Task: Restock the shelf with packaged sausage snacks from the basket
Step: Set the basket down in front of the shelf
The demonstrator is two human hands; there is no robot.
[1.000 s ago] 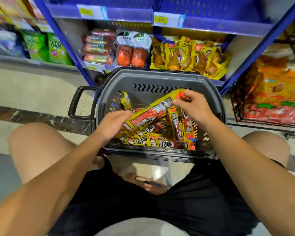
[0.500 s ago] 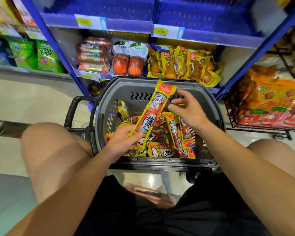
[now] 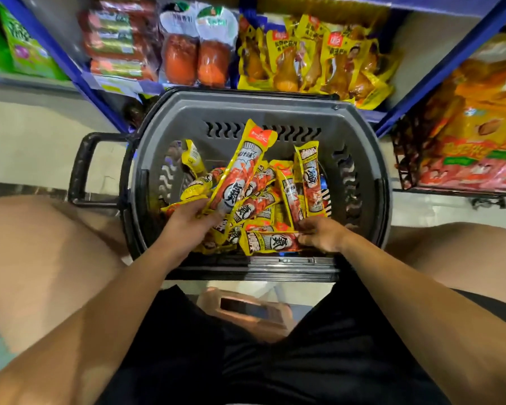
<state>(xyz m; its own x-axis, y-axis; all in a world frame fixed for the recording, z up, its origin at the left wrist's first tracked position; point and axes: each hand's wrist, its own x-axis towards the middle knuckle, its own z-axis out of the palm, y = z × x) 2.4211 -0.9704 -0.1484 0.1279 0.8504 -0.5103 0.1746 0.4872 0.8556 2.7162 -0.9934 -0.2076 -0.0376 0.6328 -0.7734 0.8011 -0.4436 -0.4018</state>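
the left hand (image 3: 192, 226) gripped the lower end of one long yellow-and-red plastic sausage snack packet (image 3: 241, 173), fingers curled round it so that it stood tilted up out of the grey plastic shopping basket (image 3: 360, 135). the right hand (image 3: 322, 233) had its fingers curled onto a second yellow packet (image 3: 310, 182) at the near right of the heap (image 3: 260, 211), which also stood on end; it seemed to pinch that packet's bottom edge. the step in hand looked like gathering a bunch before reaching to the blue metal shelf (image 3: 438, 71) just behind the basket. it would go best if each packet were taken by its sealed end, stacked the same way up in the left hand, and kept flat so none slipped back. counted: two hands, one basket, two packets raised, and roughly a dozen more lying crossed in the heap, too overlapped to number exactly. on the shelf stood two white-topped pouches of orange sausage (image 3: 197, 45) and several yellow chicken-leg packs (image 3: 310, 57).
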